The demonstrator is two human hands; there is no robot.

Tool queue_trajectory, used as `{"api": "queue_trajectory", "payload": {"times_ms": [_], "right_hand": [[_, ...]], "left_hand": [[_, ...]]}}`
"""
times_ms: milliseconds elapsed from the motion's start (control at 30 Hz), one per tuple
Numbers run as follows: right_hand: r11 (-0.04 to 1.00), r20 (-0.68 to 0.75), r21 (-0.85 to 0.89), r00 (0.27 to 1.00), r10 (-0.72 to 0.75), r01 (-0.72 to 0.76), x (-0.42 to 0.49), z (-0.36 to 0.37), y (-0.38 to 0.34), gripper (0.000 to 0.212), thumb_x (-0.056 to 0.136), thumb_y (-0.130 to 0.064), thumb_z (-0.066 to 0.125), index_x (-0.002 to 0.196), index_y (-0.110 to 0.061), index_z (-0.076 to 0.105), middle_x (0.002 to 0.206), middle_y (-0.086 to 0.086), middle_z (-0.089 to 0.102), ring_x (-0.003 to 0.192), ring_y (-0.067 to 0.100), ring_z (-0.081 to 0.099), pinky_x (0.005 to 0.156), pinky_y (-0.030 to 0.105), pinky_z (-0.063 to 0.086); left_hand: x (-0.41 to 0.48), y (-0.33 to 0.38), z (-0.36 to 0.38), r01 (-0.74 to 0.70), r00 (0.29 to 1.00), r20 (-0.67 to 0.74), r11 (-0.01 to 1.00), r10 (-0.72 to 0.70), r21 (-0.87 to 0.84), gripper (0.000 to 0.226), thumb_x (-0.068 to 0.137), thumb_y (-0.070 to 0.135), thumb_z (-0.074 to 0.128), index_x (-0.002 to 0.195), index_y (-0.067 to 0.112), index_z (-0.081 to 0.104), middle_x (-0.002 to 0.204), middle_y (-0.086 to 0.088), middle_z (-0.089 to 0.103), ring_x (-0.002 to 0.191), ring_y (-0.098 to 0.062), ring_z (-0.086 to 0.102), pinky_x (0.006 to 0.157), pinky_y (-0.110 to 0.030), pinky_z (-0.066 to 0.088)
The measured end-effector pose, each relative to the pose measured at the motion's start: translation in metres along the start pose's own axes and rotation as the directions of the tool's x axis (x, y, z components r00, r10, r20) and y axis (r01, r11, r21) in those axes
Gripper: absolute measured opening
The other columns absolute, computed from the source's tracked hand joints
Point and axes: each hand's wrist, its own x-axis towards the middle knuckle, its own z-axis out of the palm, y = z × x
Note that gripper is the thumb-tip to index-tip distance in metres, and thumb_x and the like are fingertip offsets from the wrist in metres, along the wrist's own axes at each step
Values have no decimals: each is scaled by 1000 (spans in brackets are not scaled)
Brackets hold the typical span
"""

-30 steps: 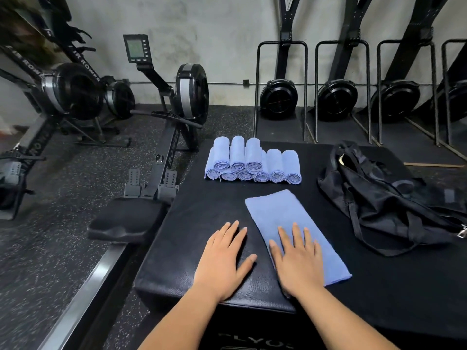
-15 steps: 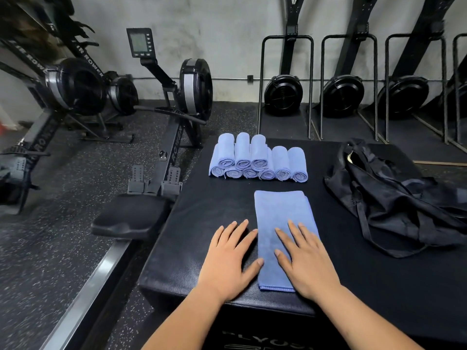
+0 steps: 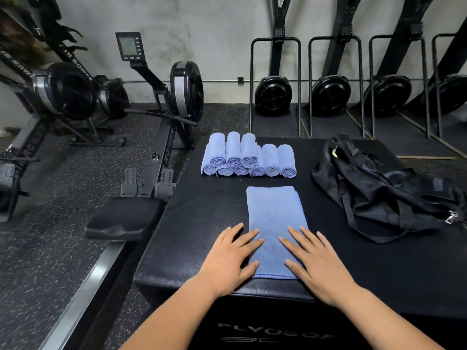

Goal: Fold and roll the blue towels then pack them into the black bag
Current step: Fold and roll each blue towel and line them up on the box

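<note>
Both hands lay flat with fingers spread: the left hand (image 3: 228, 258) and right hand (image 3: 319, 261) pressed the folded towel (image 3: 274, 218) on the black box (image 3: 197, 223), between the rolled towels (image 3: 249, 157) and the bag (image 3: 384, 193).

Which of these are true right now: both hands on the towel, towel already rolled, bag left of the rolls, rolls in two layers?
1. The left hand and right hand lie flat, fingers on the folded towel. True.
2. The folded towel is already rolled. False: it lies flat.
3. The black bag lies left of the rolled towels. False: it lies to their right.
4. The rolled towels sit in two layers. True.
</note>
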Motion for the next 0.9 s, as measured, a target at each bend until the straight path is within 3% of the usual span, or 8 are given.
{"api": "queue_trajectory", "payload": {"times_ms": [67, 167, 267, 367, 533, 733, 900], "right_hand": [[1000, 11, -29, 1000, 12, -12, -11, -2, 3, 62, 107, -68, 10, 165, -46, 16, 175, -14, 2, 162, 13, -4, 130, 43, 4], [999, -73, 44, 997, 24, -20, -19, 0, 2, 59, 110, -63, 19, 164, -40, 27, 174, -12, 13, 162, 13, 1, 129, 44, 10], [985, -178, 173, 984, 29, 2, -21, -3, 4, 51, 106, -55, 42, 152, -34, 53, 165, -12, 38, 158, 17, 22, 126, 47, 23], [948, -293, 307, 956, 13, 81, -28, -6, 5, 37, 91, -42, 68, 125, -30, 72, 142, -13, 59, 139, 19, 46, 114, 46, 39], [931, -295, 348, 956, 0, 107, -31, -7, 3, 36, 78, -37, 79, 113, -29, 73, 124, -13, 58, 123, 18, 51, 100, 42, 45], [925, -310, 355, 951, -18, 134, -34, -5, 2, 32, 77, -33, 83, 108, -29, 74, 115, -15, 58, 115, 17, 53, 94, 40, 46], [899, -301, 425, 953, 30, 106, -32, -3, 3, 28, 80, -29, 84, 107, -32, 78, 111, -18, 60, 109, 15, 55, 91, 39, 50]], "left_hand": [[-1, 8, 2, -4, 999, -38, 989, -1, -145, 51, 101, 41, 49, 152, 38, 52, 165, 25, 34, 159, -17, 18, 130, -39, 13], [-5, 19, 3, -4, 998, -59, 967, -12, -256, 48, 97, 30, 52, 143, 39, 60, 158, 32, 40, 157, -7, 19, 128, -28, 17], [-7, 18, 4, 19, 992, -112, 955, -54, -297, 40, 93, 31, 61, 132, 38, 67, 153, 32, 47, 155, -5, 23, 126, -29, 23], [-6, 17, 5, 44, 989, -118, 943, -88, -331, 35, 90, 28, 66, 124, 39, 70, 148, 33, 51, 154, -4, 26, 125, -32, 27], [-7, 17, 6, 64, 982, -143, 924, -126, -378, 29, 88, 24, 70, 113, 38, 70, 146, 30, 54, 153, -9, 30, 123, -37, 30], [-7, 19, 5, 24, 976, -196, 936, -98, -351, 22, 87, 17, 67, 106, 28, 68, 150, 11, 52, 152, -16, 30, 121, -39, 31], [-10, 23, 4, -9, 976, -210, 952, -58, -306, 20, 86, 28, 72, 105, 25, 67, 150, 7, 48, 150, -21, 30, 119, -42, 32]]}}
